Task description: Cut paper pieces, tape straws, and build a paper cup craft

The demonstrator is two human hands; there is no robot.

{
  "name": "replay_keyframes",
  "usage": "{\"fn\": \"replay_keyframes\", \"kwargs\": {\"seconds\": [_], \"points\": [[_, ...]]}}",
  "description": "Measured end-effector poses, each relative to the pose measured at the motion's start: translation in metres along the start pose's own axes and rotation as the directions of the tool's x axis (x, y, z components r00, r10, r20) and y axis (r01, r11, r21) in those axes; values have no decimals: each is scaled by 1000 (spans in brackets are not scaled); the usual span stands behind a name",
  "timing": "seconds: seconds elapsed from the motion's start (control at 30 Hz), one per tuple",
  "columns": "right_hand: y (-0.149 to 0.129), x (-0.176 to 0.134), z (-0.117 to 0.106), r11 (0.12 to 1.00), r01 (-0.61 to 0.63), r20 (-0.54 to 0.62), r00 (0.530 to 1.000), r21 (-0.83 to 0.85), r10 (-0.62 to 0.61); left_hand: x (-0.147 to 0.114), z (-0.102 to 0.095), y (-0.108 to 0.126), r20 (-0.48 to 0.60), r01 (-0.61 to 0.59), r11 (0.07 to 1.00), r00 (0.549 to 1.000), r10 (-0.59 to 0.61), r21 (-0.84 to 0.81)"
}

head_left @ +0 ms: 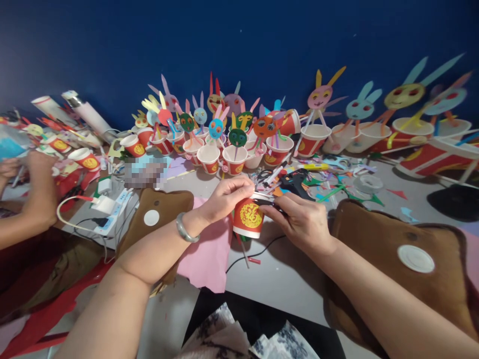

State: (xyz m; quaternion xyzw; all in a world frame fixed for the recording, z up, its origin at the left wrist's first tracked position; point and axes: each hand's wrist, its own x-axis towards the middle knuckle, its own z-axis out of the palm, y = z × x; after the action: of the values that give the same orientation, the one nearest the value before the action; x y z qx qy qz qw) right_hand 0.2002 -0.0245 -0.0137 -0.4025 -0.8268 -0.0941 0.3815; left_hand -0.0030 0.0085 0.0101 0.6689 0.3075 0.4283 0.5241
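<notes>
A red paper cup point(248, 222) with a round yellow print and a white base is held above the table in front of me. My left hand point(229, 198), with a bangle on its wrist, is closed on the cup's rim, thumb and fingers pinched together. My right hand point(304, 217) is closed round a slim black tool point(265, 202) that lies against the rim on the right side. Its kind is partly hidden by my fingers. Behind the cup lies a black glue gun point(295, 183), with scissors point(265, 177) beside it.
Several cups with paper rabbit figures point(234, 160) line the blue wall. Paper scraps point(346, 187) lie to the right. Brown cushions point(385, 254) flank my arms. A power strip point(119, 212) with cables and another person's arm point(39, 199) are at left. Pink paper point(209, 254) lies near.
</notes>
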Motion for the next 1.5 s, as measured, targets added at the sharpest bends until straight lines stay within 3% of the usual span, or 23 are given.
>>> {"fn": "replay_keyframes", "kwargs": {"seconds": [0.27,0.4,0.47,0.53,0.6,0.7,0.77,0.87,1.17,1.37,1.5], "points": [[-1,0,0,1000,-6,-8,1000,14,6,-1,-1,-2,11,-38,999,999,38,23],[-1,0,1,968,-136,18,991,211,135,-1,-2,-3,21,-40,999,999,39,11],[0,0,2,888,-288,34,955,358,296,-1,-2,-4,21,-24,1000,999,24,-4],[3,-1,4,760,-423,52,886,493,460,-1,-2,-4,17,-21,1000,1000,21,-18],[6,0,6,622,-490,97,826,611,555,-1,-2,-4,15,-30,999,999,30,-26],[7,4,7,431,-539,238,781,724,577,-1,-2,-2,21,-47,999,999,47,3],[5,7,6,324,-587,375,764,742,525,-1,-1,-1,23,-56,998,998,55,23],[2,9,5,227,-625,498,752,747,432,-1,-1,-2,33,-84,996,996,83,29],[2,4,9,269,-569,380,765,777,521,-1,-6,-15,127,-113,993,986,109,29],[10,-3,17,278,-498,266,766,821,585,-2,-3,-30,-46,-201,971,977,209,133],[11,-2,18,325,-490,226,770,809,597,-1,1,-35,-35,-123,990,991,126,63]]}}
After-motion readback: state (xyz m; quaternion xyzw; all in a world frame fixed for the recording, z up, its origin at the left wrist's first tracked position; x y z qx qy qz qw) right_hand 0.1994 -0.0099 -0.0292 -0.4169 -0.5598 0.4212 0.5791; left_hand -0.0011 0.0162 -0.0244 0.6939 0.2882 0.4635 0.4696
